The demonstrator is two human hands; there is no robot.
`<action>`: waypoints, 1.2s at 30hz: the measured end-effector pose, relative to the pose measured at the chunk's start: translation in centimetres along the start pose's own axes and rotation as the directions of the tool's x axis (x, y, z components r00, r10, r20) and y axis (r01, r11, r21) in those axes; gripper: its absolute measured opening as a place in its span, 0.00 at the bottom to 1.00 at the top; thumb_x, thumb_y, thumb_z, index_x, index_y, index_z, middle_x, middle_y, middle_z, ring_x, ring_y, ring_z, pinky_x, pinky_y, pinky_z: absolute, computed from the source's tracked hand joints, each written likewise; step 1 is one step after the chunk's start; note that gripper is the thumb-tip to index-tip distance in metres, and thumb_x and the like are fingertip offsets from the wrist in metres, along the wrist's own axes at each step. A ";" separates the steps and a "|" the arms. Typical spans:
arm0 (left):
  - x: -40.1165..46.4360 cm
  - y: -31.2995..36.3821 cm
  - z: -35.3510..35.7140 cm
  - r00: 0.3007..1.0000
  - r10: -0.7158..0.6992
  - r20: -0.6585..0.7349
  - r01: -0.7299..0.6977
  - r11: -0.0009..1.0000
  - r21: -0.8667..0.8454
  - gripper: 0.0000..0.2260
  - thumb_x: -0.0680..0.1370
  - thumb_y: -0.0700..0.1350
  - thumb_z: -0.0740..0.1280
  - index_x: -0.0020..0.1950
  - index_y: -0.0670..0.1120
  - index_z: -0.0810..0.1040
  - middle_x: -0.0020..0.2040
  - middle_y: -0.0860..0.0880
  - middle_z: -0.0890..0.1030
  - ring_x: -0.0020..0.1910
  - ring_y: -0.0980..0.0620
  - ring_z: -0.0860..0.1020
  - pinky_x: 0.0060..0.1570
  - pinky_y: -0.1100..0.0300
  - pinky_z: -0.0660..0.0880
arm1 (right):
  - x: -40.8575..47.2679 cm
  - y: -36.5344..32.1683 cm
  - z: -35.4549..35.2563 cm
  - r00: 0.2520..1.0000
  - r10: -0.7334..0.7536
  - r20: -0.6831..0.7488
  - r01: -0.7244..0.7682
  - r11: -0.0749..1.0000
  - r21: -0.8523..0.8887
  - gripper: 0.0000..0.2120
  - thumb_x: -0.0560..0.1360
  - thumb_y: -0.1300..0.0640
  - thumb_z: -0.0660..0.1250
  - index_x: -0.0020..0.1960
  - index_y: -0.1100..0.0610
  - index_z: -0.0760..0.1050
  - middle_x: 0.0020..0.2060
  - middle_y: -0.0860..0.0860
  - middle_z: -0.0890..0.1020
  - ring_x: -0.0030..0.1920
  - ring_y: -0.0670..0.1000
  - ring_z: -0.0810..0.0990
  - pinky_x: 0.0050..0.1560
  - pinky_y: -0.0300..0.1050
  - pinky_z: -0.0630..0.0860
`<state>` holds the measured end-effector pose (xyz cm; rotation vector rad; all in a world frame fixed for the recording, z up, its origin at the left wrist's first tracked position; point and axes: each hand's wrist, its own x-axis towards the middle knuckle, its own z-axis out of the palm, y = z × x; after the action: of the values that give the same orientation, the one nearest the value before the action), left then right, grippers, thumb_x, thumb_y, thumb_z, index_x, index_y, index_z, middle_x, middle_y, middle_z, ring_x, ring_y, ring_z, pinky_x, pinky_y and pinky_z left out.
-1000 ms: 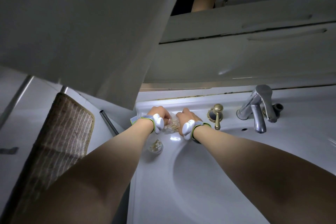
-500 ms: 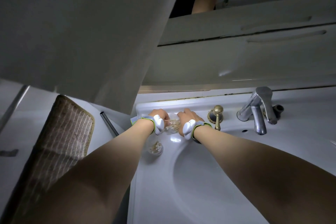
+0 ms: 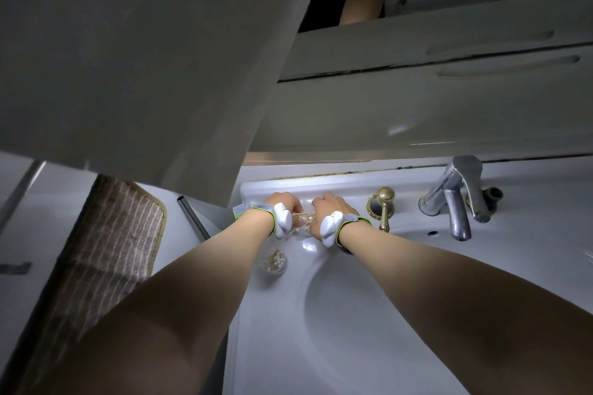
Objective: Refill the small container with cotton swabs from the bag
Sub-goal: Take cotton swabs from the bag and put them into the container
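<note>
At the white ceramic sink's (image 3: 321,346) back-left corner, left hand (image 3: 284,204) and right hand (image 3: 330,207) both pinch a clear plastic bag (image 3: 303,226); small round swab-filled container (image 3: 274,263) stands just beside.

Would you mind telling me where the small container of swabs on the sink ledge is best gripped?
Grip the small container round its side wall, coming from above and the left. It stands upright and open-topped, swab tips up, near the basin edge; both hands are busy with the bag.

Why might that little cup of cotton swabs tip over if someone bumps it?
The small container looks narrow, so it would probably feel light and slide or topple easily. It stands on the smooth sink rim right beside the basin, so a nudge might send it in. The swabs inside look loose and would likely spill.
</note>
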<state>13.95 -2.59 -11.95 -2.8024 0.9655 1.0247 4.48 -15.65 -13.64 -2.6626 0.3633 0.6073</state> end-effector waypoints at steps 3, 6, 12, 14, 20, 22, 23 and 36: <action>0.1 0.2 0.1 1.000 -0.001 0.002 0.001 0.999 0.052 0.03 0.74 0.44 0.68 0.45 0.48 0.82 0.33 0.53 0.77 0.37 0.51 0.69 0.37 0.62 0.68 | 0.1 0.1 -0.1 1.000 -0.002 0.010 0.002 1.000 -0.004 0.20 0.67 0.57 0.65 0.58 0.55 0.72 0.57 0.53 0.69 0.54 0.57 0.70 0.44 0.49 0.69; 0.3 0.4 -0.2 1.000 -0.025 0.016 0.023 0.997 0.077 0.04 0.74 0.43 0.68 0.40 0.50 0.79 0.31 0.49 0.70 0.36 0.52 0.65 0.35 0.61 0.64 | 0.1 0.2 -0.3 1.000 -0.002 0.029 0.002 1.000 0.002 0.18 0.66 0.58 0.64 0.56 0.55 0.72 0.56 0.54 0.69 0.51 0.56 0.68 0.43 0.49 0.69; 0.3 0.2 -0.1 0.999 -0.025 0.022 0.024 0.998 0.064 0.03 0.75 0.45 0.67 0.41 0.50 0.76 0.36 0.48 0.71 0.37 0.49 0.65 0.37 0.59 0.65 | 0.2 0.3 -0.4 1.000 -0.001 0.020 0.001 1.000 0.001 0.20 0.66 0.59 0.65 0.58 0.55 0.72 0.57 0.54 0.69 0.52 0.56 0.69 0.44 0.48 0.70; 0.2 0.5 -0.2 0.998 -0.042 0.053 0.038 0.997 0.071 0.03 0.73 0.42 0.67 0.42 0.50 0.77 0.37 0.49 0.71 0.38 0.50 0.65 0.37 0.60 0.64 | 0.2 0.3 -0.3 1.000 0.004 0.023 -0.004 1.000 0.000 0.19 0.66 0.59 0.64 0.57 0.55 0.72 0.56 0.54 0.69 0.49 0.55 0.67 0.43 0.48 0.69; 0.1 1.9 -0.9 0.978 -0.142 0.155 0.134 0.989 0.060 0.05 0.70 0.40 0.65 0.39 0.48 0.70 0.39 0.49 0.68 0.41 0.48 0.63 0.41 0.59 0.61 | 0.3 0.2 -0.3 0.999 -0.007 0.035 0.007 1.000 -0.007 0.21 0.66 0.58 0.64 0.59 0.55 0.72 0.57 0.54 0.68 0.54 0.57 0.70 0.44 0.49 0.70; 0.0 2.0 -1.0 0.976 -0.160 0.148 0.154 0.987 0.052 0.08 0.70 0.40 0.64 0.35 0.49 0.66 0.40 0.49 0.67 0.42 0.48 0.62 0.42 0.58 0.56 | 0.3 0.3 -0.3 0.999 -0.009 0.037 0.009 1.000 -0.007 0.20 0.66 0.58 0.64 0.59 0.55 0.72 0.57 0.54 0.68 0.55 0.57 0.71 0.44 0.49 0.70; 0.2 1.9 -0.8 0.977 -0.156 0.145 0.149 0.987 0.055 0.11 0.71 0.38 0.64 0.33 0.49 0.65 0.39 0.49 0.66 0.42 0.48 0.61 0.43 0.58 0.54 | 0.3 0.4 -0.3 0.999 -0.010 0.036 0.010 1.000 -0.009 0.20 0.66 0.58 0.64 0.58 0.55 0.72 0.56 0.54 0.68 0.53 0.57 0.71 0.44 0.48 0.70; -0.7 0.8 -1.1 0.993 -0.114 -0.010 0.115 0.993 0.028 0.12 0.76 0.41 0.68 0.58 0.51 0.80 0.47 0.47 0.78 0.42 0.47 0.73 0.43 0.59 0.73 | -0.2 1.4 -0.9 0.999 -0.012 0.045 0.012 1.000 -0.004 0.17 0.60 0.62 0.60 0.49 0.56 0.70 0.47 0.53 0.66 0.45 0.57 0.71 0.34 0.43 0.64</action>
<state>13.73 -3.02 -10.50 -2.8036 0.8024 0.9784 4.19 -17.19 -13.25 -2.6488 0.3331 0.6635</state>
